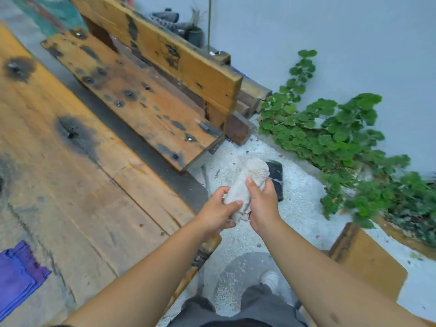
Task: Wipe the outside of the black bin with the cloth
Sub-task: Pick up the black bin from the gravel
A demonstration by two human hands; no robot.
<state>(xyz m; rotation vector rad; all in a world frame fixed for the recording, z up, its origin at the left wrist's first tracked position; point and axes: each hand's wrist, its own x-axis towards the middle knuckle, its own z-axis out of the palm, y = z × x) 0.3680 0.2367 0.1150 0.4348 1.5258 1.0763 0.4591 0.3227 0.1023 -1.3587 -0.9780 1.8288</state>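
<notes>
My left hand [218, 210] and right hand [260, 202] both grip the bunched cloth [247, 182]; black bin [276, 178] sits on gravel at 1 o'clock, mostly hidden behind it; risk: loose bundle slips during wiping.

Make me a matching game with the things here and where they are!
Things:
1. rolled white cloth
2. black bin
3. folded purple cloth
4. green leafy plant

Places:
A. on the wooden table's near left part
B. along the pale wall
C. held in both hands
D. on the pale gravel, behind the hands

Pairs: 1-C, 2-D, 3-A, 4-B
</notes>
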